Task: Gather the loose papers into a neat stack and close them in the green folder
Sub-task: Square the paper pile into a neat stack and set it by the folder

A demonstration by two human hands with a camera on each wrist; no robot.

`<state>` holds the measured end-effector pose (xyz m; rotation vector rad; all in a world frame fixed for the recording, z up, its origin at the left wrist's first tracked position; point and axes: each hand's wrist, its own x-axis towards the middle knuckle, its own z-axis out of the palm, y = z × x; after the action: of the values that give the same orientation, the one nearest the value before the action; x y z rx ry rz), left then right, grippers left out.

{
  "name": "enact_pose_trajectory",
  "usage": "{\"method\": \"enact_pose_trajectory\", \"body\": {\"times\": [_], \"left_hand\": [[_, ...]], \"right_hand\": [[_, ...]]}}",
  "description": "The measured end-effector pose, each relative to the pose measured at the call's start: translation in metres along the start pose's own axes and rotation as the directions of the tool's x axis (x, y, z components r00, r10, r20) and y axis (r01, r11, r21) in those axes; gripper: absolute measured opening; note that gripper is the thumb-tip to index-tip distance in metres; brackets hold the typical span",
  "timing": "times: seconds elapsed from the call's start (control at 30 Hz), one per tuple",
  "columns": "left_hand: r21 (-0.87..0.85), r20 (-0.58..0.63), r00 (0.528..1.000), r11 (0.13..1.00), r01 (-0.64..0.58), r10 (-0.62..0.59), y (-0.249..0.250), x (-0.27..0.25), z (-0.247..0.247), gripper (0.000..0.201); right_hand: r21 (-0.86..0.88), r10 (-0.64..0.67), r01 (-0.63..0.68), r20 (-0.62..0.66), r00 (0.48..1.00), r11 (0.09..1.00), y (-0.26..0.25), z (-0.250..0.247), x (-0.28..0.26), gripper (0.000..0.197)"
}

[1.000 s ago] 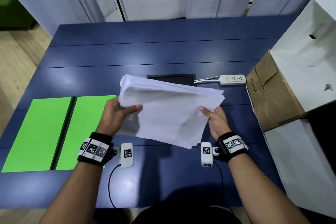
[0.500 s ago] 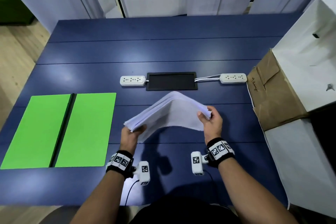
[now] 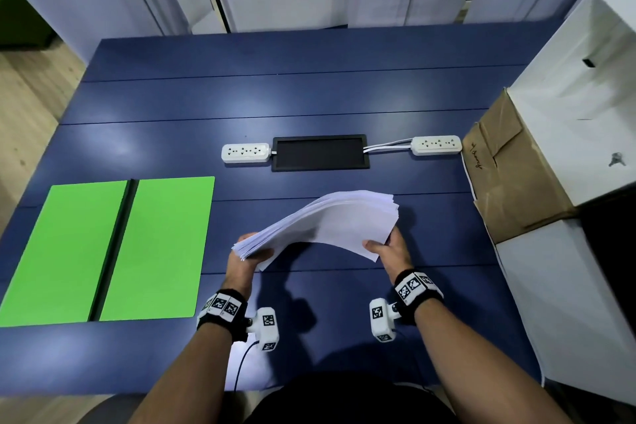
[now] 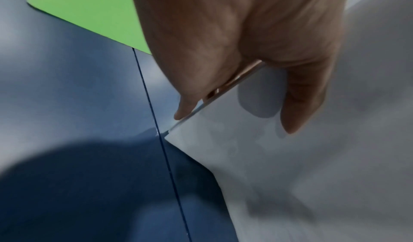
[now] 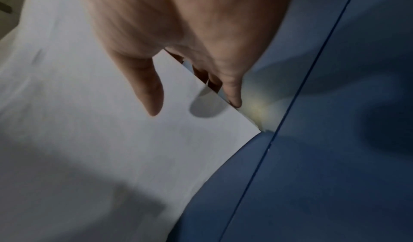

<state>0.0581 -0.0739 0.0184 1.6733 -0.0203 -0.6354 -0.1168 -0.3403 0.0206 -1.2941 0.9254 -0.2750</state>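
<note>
A thick stack of white papers [image 3: 330,220] is held just above the blue table, bowed upward in the middle. My left hand [image 3: 247,256] grips its left edge, thumb on top and fingers underneath [image 4: 297,104]. My right hand [image 3: 387,248] grips the right edge the same way, thumb [image 5: 147,86] on the top sheet. The green folder [image 3: 103,248] lies open and flat at the left of the table, dark spine down its middle, nothing on it. The stack [image 5: 111,122] has its near corners close to the tabletop.
Two white power strips [image 3: 245,152] [image 3: 436,145] flank a black inset panel [image 3: 320,152] beyond the papers. A brown cardboard flap [image 3: 509,172] and white boxes [image 3: 568,286] stand along the right side. The blue table [image 3: 275,96] runs far back.
The stack has come down from chest height towards the table and was turned from upright to nearly flat. Both hands kept hold of its side edges.
</note>
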Motion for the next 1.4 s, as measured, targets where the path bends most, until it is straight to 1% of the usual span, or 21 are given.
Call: {"method": "enact_pose_trajectory", "body": {"times": [0.1, 0.17, 0.27, 0.33, 0.4, 0.43, 0.5, 0.57, 0.63, 0.7, 0.77, 0.87, 0.97, 1.03, 1.13, 1.27, 1.33, 1.4], "left_hand": [[-0.033, -0.036, 0.999, 0.999, -0.028, 0.027, 0.002, 0.002, -0.003, 0.052], [-0.028, -0.019, 0.999, 0.999, -0.043, 0.043, 0.003, 0.004, -0.001, 0.05], [-0.025, 0.011, 1.0, 0.999, -0.027, 0.027, 0.0, 0.002, 0.005, 0.048], [-0.04, 0.005, 1.0, 0.999, -0.02, 0.02, -0.003, 0.003, 0.005, 0.045], [-0.053, -0.003, 1.0, 0.999, -0.007, 0.007, -0.006, 0.006, 0.006, 0.033], [-0.075, -0.015, 1.0, 0.997, 0.01, -0.011, -0.004, 0.005, 0.007, 0.026], [-0.111, -0.038, 0.998, 0.993, 0.046, -0.051, 0.0, 0.003, 0.008, 0.02], [-0.126, -0.01, 0.997, 0.989, 0.077, -0.079, 0.001, 0.002, -0.001, 0.008], [-0.106, 0.016, 0.996, 0.99, 0.092, -0.091, -0.001, 0.004, -0.011, 0.026], [-0.029, 0.041, 0.996, 0.996, 0.079, -0.078, -0.005, 0.003, -0.013, 0.034], [0.037, 0.072, 0.997, 0.999, 0.033, -0.036, -0.008, -0.002, -0.004, 0.033], [0.042, 0.082, 0.996, 0.999, 0.013, -0.017, -0.013, -0.003, 0.005, 0.022], [-0.013, 0.07, 0.995, 0.998, 0.065, -0.064, -0.01, -0.001, 0.003, 0.033], [-0.034, 0.076, 0.993, 0.995, 0.097, -0.094, -0.009, 0.001, 0.005, 0.03], [-0.06, 0.066, 0.988, 0.988, 0.14, -0.136, -0.006, -0.001, 0.011, 0.034], [-0.022, 0.011, 1.0, 1.0, 0.0, 0.0, 0.003, 0.004, 0.002, 0.032], [-0.013, 0.009, 0.999, 0.999, -0.037, 0.038, 0.006, 0.007, 0.0, 0.034], [0.011, 0.015, 0.998, 0.998, -0.059, 0.059, 0.008, 0.008, 0.0, 0.042]], "right_hand": [[0.042, -0.023, 0.026, -0.069, 0.997, 0.999, -0.006, -0.002, 0.004, 0.058], [0.03, -0.03, 0.033, -0.081, 0.996, 0.999, -0.007, 0.002, 0.005, 0.056], [0.007, -0.012, 0.013, -0.081, 0.997, 1.0, -0.001, 0.01, 0.006, 0.054], [-0.014, -0.017, 0.016, -0.079, 0.997, 1.0, 0.0, 0.013, 0.006, 0.046], [-0.041, -0.035, 0.032, -0.087, 0.996, 0.999, -0.001, 0.012, 0.008, 0.03], [-0.053, -0.044, 0.039, -0.089, 0.995, 0.998, -0.002, 0.011, 0.009, 0.026], [-0.076, -0.058, 0.051, -0.086, 0.995, 0.996, -0.004, 0.007, 0.012, 0.024], [-0.078, -0.063, 0.058, -0.058, 0.996, 0.995, -0.005, -0.001, 0.016, 0.025], [-0.06, -0.026, 0.024, -0.025, 0.999, 0.998, -0.003, -0.01, 0.019, 0.028], [-0.062, 0.03, -0.03, 0.0, 1.0, 0.998, 0.006, -0.015, 0.018, 0.035], [-0.067, 0.069, -0.068, 0.006, 0.998, 0.995, 0.016, -0.015, 0.016, 0.043], [-0.059, 0.1, -0.101, -0.015, 0.995, 0.993, 0.025, -0.012, 0.013, 0.044], [-0.049, 0.107, -0.109, -0.031, 0.994, 0.993, 0.021, -0.012, 0.011, 0.043], [-0.059, 0.102, -0.103, -0.018, 0.995, 0.993, 0.015, -0.01, 0.009, 0.04], [-0.063, 0.084, -0.084, -0.003, 0.996, 0.994, 0.01, -0.008, 0.009, 0.048], [0.028, 0.007, -0.005, -0.05, 0.999, 1.0, -0.006, -0.012, 0.013, 0.055], [0.011, -0.028, 0.029, -0.025, 0.999, 1.0, -0.013, -0.01, 0.015, 0.059], [-0.014, -0.041, 0.041, -0.003, 0.999, 0.999, -0.016, -0.007, 0.015, 0.066]]}}
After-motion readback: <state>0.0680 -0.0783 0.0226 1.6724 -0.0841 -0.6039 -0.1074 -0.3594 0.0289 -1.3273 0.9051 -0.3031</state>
